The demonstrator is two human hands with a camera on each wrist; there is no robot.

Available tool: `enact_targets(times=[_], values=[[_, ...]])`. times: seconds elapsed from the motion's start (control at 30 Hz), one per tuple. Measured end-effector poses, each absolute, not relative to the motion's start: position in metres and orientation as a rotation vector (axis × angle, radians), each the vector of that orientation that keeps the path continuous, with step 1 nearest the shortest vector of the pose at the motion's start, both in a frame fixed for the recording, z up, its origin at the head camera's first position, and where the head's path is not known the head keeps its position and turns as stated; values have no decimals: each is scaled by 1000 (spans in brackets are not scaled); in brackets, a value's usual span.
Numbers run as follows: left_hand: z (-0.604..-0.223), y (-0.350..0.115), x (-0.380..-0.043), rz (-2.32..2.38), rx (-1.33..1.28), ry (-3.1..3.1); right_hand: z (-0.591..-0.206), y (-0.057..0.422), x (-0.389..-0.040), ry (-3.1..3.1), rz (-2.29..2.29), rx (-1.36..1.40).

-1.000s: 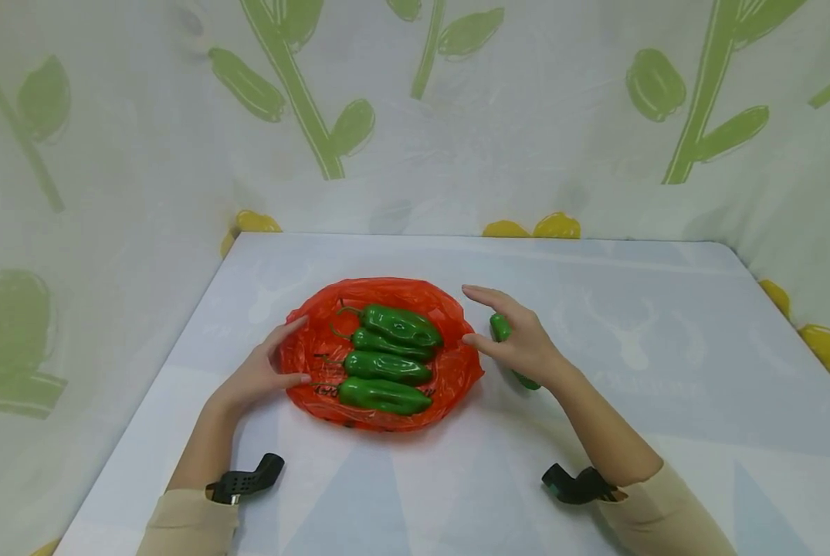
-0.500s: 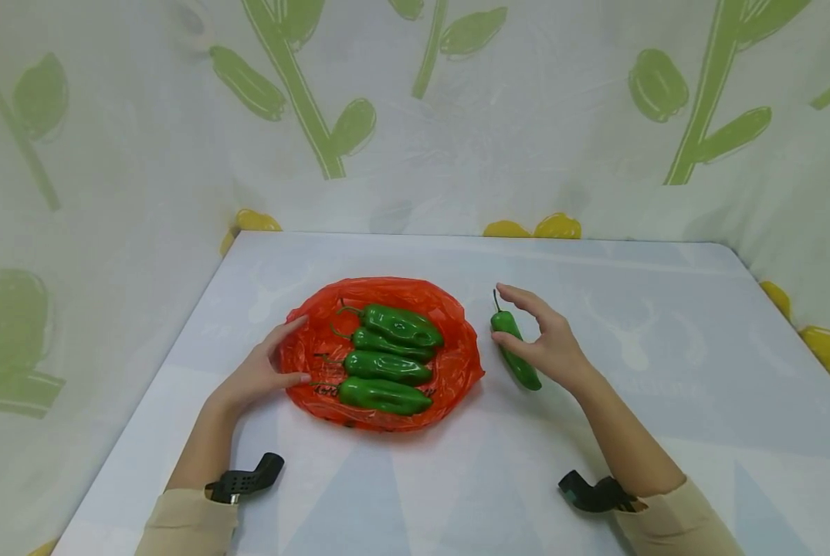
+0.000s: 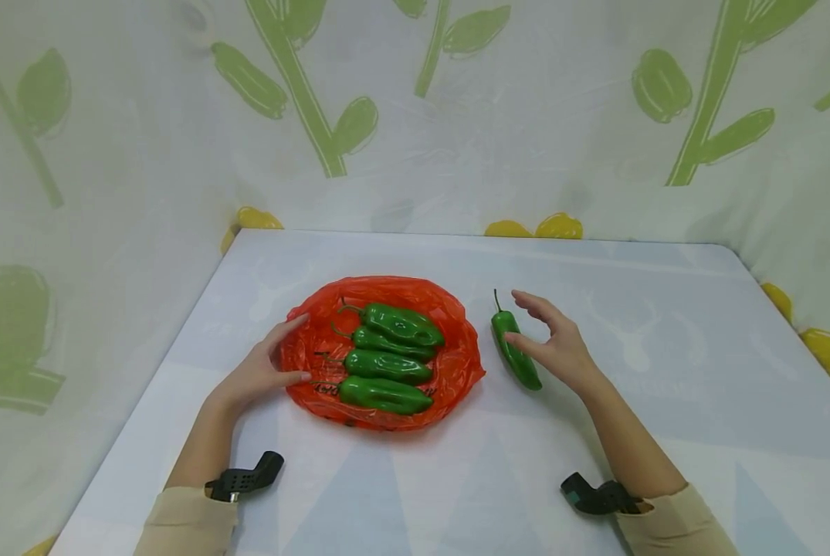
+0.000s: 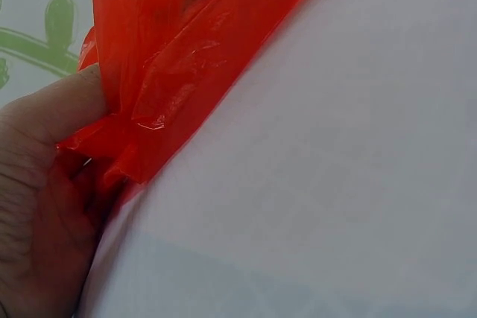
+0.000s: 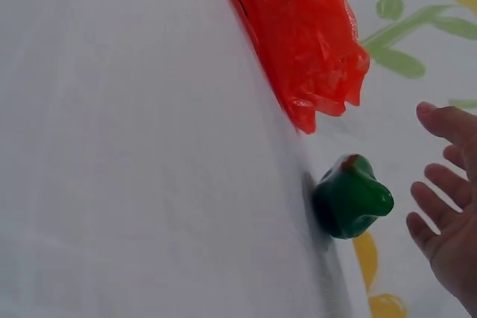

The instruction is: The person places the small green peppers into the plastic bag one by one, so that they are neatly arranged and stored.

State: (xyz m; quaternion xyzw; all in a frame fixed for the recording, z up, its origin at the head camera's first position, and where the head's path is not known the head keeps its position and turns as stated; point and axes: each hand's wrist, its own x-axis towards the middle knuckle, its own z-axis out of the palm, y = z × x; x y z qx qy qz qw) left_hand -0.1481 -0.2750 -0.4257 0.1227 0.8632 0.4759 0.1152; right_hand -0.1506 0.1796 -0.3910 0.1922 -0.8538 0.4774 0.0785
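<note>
An opened red plastic bag (image 3: pixel 456 371) lies on the table with several long green peppers (image 3: pixel 387 367) side by side in it, stems to the left. My left hand (image 3: pixel 258 374) holds the bag's left end between thumb and fingers; in the left wrist view the thumb (image 4: pixel 63 106) lies against the crumpled plastic. Right of the bag, one more green pepper (image 3: pixel 519 363) rests on the table, its stem pointing away. My right hand (image 3: pixel 560 347) hovers just right of this pepper, fingers spread and holding nothing. The right wrist view shows a gap between hand and pepper (image 5: pixel 350 199).
The white table (image 3: pixel 637 432) carries pale printed shapes. Beyond its far edge and left side hangs a light cloth (image 3: pixel 526 154) with green plant prints and yellow shapes. Each wrist wears a black camera mount (image 3: pixel 248 479).
My right hand has drawn back to the right from the bag's right edge, past the single pepper, which now shows almost whole. The left hand and the bag have stayed in place.
</note>
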Motion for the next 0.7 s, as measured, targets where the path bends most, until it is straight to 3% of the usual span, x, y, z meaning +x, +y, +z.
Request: enact_targets(times=[0.7], values=[[-430,-277,-150,1417,380,2526,-418,183,-162,-2779,1533,353]])
